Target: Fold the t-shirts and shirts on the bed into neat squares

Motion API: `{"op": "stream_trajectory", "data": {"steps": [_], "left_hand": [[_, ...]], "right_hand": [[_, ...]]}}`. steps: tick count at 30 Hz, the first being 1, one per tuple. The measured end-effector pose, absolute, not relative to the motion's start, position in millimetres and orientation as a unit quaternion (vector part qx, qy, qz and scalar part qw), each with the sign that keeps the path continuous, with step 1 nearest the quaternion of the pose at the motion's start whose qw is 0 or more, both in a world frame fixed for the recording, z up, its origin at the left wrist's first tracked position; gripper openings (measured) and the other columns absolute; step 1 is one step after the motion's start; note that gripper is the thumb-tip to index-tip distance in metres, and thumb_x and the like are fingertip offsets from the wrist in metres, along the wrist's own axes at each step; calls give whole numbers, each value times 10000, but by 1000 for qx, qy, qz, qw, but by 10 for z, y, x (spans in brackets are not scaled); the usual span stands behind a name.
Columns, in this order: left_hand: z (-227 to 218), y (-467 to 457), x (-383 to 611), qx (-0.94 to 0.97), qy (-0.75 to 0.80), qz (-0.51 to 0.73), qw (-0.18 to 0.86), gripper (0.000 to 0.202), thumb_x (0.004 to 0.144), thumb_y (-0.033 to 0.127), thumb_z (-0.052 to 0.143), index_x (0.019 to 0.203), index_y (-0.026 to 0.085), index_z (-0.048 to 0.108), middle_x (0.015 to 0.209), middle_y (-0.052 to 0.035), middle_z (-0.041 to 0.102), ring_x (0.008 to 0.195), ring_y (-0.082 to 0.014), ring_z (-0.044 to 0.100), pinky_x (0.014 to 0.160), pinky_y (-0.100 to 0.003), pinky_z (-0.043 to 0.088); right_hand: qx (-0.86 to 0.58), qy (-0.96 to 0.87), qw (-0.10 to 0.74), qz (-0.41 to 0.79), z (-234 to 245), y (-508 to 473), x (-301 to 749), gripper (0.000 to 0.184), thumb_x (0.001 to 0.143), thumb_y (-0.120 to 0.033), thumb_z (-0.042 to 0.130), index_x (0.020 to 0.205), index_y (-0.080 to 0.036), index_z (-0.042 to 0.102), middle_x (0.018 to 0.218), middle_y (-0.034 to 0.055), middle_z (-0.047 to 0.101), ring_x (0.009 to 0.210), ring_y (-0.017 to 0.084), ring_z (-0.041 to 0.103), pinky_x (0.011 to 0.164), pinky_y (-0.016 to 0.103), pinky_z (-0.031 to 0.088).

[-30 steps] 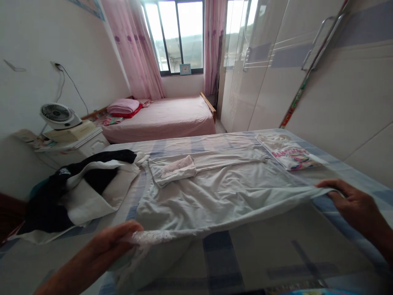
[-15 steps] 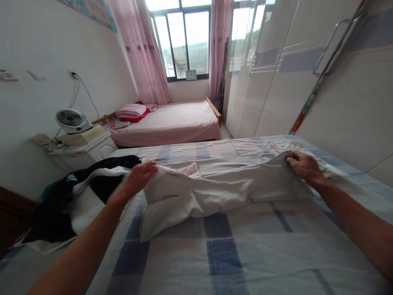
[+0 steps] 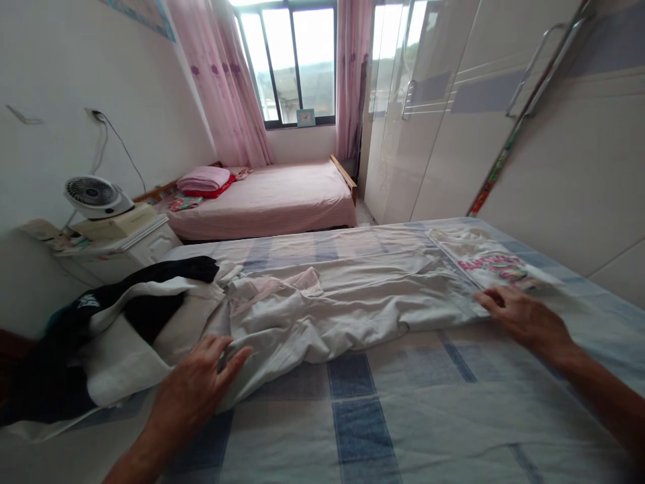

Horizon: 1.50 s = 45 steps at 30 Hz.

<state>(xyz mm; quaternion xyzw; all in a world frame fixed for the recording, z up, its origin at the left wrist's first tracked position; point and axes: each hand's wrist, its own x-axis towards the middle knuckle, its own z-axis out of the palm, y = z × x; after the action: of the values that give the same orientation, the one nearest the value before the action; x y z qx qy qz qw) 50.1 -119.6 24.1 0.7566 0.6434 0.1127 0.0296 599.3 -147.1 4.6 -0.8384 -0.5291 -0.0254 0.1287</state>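
Observation:
A pale whitish garment [image 3: 342, 309] lies folded lengthwise across the blue-checked bed [image 3: 403, 417]. My left hand [image 3: 196, 386] rests flat on the garment's near left corner, fingers spread. At the garment's right end my right hand [image 3: 521, 316] lies flat with its fingers stretched out. A small pinkish cloth [image 3: 302, 279] sits on the garment's far left part. Just beyond my right hand lies a folded white shirt with a colourful print [image 3: 491, 263].
A black and white garment [image 3: 115, 316] is heaped at the bed's left edge. A white nightstand [image 3: 131, 242] with a small fan [image 3: 93, 195] stands at the left. A pink bed [image 3: 272, 195] sits under the window, and wardrobe doors [image 3: 453, 114] line the right.
The garment's near edge was lifted, carried away from me and laid down, folding it in half. Both hands have since let go and drawn back onto its ends.

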Motion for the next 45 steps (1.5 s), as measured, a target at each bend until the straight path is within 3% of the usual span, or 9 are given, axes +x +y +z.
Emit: {"op": "stream_trajectory", "data": {"steps": [6,15,21,24,31,34,38,42,45], "left_hand": [[125,-1476,294,721,665,157,114,436,781,608,463,905,232,644,894,-33,663,748,-202,632,666,-294,482],[152,-1387,361,601,692,336,218,391,709,568,528,834,208,614,733,0,648,628,-174,598,568,-249,469],[265,-1266,327,525,631,475,317,359,714,544,601,855,217,558,665,44,550,559,-113,480,474,-184,407],[248,-1264,296,502,637,478,338,377,705,552,611,870,218,550,606,57,500,520,-102,428,441,-174,373],[198,-1361,311,511,666,378,392,395,691,563,589,855,206,541,566,56,552,486,-111,475,450,-188,373],[195,-1305,285,555,702,300,330,466,704,608,540,917,197,595,556,28,589,482,-144,515,446,-217,384],[271,-1098,289,652,697,257,153,432,735,590,512,924,225,646,763,-28,688,617,-182,611,551,-248,466],[336,-784,426,756,607,240,47,391,817,469,435,1036,220,643,1128,-81,645,868,-211,637,784,-302,499],[282,-523,537,820,533,204,25,409,829,356,415,1149,193,610,1297,-104,540,1133,-249,542,987,-375,416]], "right_hand": [[-820,-554,145,7,-119,-1733,6024,339,779,-492,430,874,-241,637,994,77,659,861,259,629,741,375,463],[-797,-580,133,-101,-201,-1710,5961,287,809,-410,351,791,-227,573,907,83,648,806,254,611,668,370,432],[-821,-486,288,-86,93,-1624,6133,329,708,-487,432,842,-231,590,929,67,668,763,238,622,688,342,443],[-811,-493,303,-84,89,-1663,6259,309,677,-474,442,808,-233,586,962,75,662,796,245,620,720,347,446],[-812,-545,208,-33,-211,-1797,6422,249,674,-422,433,765,-240,577,1022,77,642,887,258,616,760,361,459],[-804,-562,194,-30,-146,-1721,6337,280,708,-377,417,849,-226,606,1064,90,634,976,262,600,840,370,449],[-751,-618,222,-70,59,-1472,6089,333,823,-364,406,987,-176,627,1100,122,632,1073,251,563,942,358,412],[-639,-739,197,-77,90,-1132,5935,361,824,-274,461,1140,-216,625,1261,113,568,1181,261,502,1012,435,365],[-585,-786,181,-92,1,-918,5901,307,823,-271,482,1060,-247,675,1252,96,580,1163,265,521,979,456,398]]}}
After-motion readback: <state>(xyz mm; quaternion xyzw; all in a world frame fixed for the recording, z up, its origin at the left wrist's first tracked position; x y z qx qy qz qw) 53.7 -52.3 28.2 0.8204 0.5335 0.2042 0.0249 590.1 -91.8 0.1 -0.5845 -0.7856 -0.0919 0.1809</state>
